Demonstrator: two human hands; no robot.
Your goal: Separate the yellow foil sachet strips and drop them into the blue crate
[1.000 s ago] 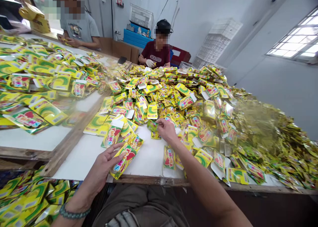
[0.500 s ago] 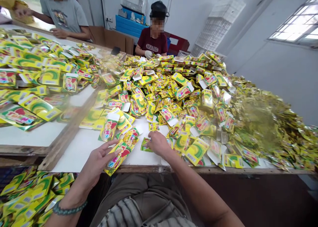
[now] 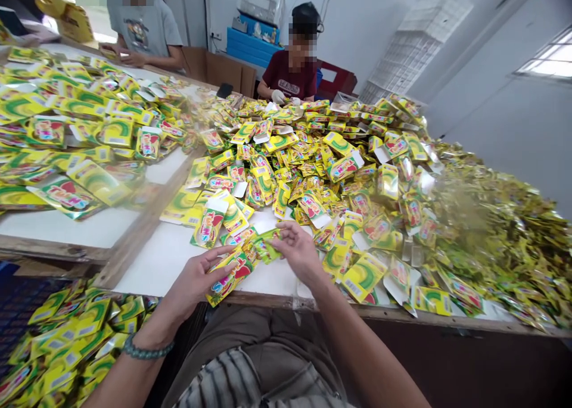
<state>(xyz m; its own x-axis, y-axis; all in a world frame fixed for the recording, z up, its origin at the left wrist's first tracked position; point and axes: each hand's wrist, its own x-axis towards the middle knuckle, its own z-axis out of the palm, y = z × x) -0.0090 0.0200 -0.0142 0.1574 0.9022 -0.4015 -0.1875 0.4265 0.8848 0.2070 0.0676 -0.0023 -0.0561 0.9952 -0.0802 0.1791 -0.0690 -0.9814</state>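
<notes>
My left hand (image 3: 199, 280) holds a yellow and green printed candy box (image 3: 229, 279), tilted over the table's front edge. Between the thumb and fingers of my right hand (image 3: 297, 248) is a small green and yellow sachet (image 3: 267, 245), close to the upper end of that box. Whether the sachet's tip is inside the box I cannot tell. Just beyond my left hand lies another box (image 3: 209, 226) with its white flap up. Boxes and small sachets (image 3: 298, 164) are heaped in front of both hands.
A wooden strip (image 3: 149, 217) divides the white tabletop (image 3: 147, 259). More boxes (image 3: 71, 104) cover the left section. Loose sachets (image 3: 500, 235) form a large heap at the right. Filled-looking boxes (image 3: 75, 342) lie in a crate below left. Two people (image 3: 290, 77) work across the table.
My right hand has lifted a green sachet from the tabletop and brought it left to the box. My left hand still holds the box. The view has shifted slightly.
</notes>
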